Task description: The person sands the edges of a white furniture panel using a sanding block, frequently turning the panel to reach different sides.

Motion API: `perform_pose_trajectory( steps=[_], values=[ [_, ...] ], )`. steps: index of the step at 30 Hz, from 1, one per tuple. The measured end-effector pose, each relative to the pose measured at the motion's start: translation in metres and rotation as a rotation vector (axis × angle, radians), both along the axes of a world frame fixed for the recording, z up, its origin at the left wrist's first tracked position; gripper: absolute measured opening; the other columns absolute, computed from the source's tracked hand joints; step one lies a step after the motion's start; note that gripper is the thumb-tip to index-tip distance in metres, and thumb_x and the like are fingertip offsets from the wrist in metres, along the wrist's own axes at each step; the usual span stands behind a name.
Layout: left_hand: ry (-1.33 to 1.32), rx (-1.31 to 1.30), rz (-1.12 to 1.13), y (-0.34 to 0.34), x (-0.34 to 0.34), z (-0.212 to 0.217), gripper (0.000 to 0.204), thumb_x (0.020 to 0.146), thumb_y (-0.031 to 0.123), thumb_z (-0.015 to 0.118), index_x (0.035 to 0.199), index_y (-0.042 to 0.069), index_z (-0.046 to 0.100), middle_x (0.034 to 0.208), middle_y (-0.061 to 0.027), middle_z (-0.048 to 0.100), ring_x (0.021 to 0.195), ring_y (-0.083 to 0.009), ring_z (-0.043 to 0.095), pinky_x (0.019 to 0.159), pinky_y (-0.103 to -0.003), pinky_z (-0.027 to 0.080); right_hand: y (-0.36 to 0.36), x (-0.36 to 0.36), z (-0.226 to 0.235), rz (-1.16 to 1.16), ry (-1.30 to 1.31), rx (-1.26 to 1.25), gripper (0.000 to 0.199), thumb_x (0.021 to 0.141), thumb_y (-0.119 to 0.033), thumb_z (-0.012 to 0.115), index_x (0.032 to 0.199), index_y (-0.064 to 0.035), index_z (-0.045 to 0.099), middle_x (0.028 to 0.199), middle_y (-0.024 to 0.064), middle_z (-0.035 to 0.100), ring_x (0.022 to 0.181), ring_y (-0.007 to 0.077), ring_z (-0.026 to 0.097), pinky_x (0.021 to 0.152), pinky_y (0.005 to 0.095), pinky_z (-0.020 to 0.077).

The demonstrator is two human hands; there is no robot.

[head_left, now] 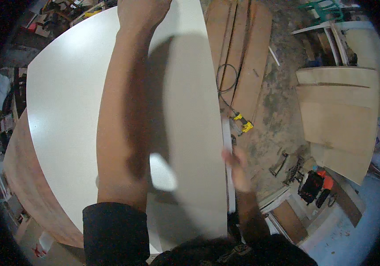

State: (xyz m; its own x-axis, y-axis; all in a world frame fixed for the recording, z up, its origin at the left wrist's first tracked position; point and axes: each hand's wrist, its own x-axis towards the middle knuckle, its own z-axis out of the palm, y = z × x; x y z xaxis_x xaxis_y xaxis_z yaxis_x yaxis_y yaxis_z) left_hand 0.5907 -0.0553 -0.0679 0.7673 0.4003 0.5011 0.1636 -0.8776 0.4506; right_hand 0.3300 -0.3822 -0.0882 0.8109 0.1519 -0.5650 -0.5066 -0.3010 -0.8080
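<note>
A large white panel lies before me, over a brownish board that shows at its left. My left arm stretches across the panel to its far part. There my left hand is cut off by the upper picture edge, so its fingers are hidden. Along the panel's right edge runs a narrow white strip. My right hand, somewhat blurred, closes on this strip, with the thumb side against the panel edge.
Right of the panel, a yellow-and-black power tool lies beside long brown boards, a looped cable near it. Farther right are beige panels and a red-and-black machine. A green chair stands far right; clutter fills the left.
</note>
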Motion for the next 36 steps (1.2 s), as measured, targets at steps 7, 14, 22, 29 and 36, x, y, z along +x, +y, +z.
perform_pose_trajectory(
  steps=[7,14,22,29,36],
  values=[
    [0.103,-0.049,-0.105,-0.004,-0.002,0.001,0.034,0.086,0.034,0.070,0.093,0.002,0.073,0.100,-0.0226,0.070,0.106,-0.0432,0.062,0.095,-0.051,0.049,0.025,0.015,0.029,-0.121,0.029,0.095,0.063,0.094,-0.033,0.067,0.143,0.0035,0.051,0.141,0.0133,0.056,0.130,0.0240,0.050,0.113,0.0377,0.0339],
    [0.110,-0.029,-0.070,-0.012,0.002,0.016,0.029,0.088,0.032,0.067,0.097,0.005,0.073,0.096,-0.0212,0.071,0.099,-0.0420,0.064,0.091,-0.052,0.050,0.151,0.289,0.048,0.023,-0.406,0.070,0.060,0.088,-0.054,0.067,0.111,0.0014,0.070,0.107,0.0146,0.070,0.098,0.0244,0.063,0.092,0.0397,0.0465],
    [0.107,0.092,-0.017,-0.016,-0.007,0.005,0.029,0.093,0.029,0.065,0.102,0.003,0.069,0.102,-0.0169,0.070,0.108,-0.0334,0.063,0.093,-0.043,0.050,0.056,0.123,0.012,-0.062,-0.357,-0.004,0.054,0.090,-0.038,0.071,0.123,0.0039,0.064,0.117,0.0142,0.067,0.104,0.0193,0.062,0.093,0.0359,0.0484],
    [-0.002,-0.034,-0.578,-0.020,0.006,-0.008,0.047,0.089,0.045,0.069,0.109,0.003,0.072,0.106,-0.0121,0.071,0.106,-0.0324,0.063,0.097,-0.046,0.046,-0.057,-0.156,0.040,-0.046,-0.129,0.085,0.054,0.091,-0.020,0.074,0.135,0.0064,0.057,0.121,0.0113,0.067,0.100,0.0126,0.061,0.089,0.0290,0.0498],
    [0.066,0.160,-0.964,-0.057,-0.019,0.003,0.029,0.078,0.033,0.065,0.075,0.004,0.061,0.075,-0.0149,0.058,0.080,-0.0371,0.059,0.080,-0.047,0.045,-0.086,-0.191,0.024,-0.015,-0.079,0.067,0.044,0.093,-0.035,0.073,0.110,0.0056,0.069,0.097,0.0040,0.070,0.090,0.0100,0.058,0.082,0.0264,0.0476]
  ],
)
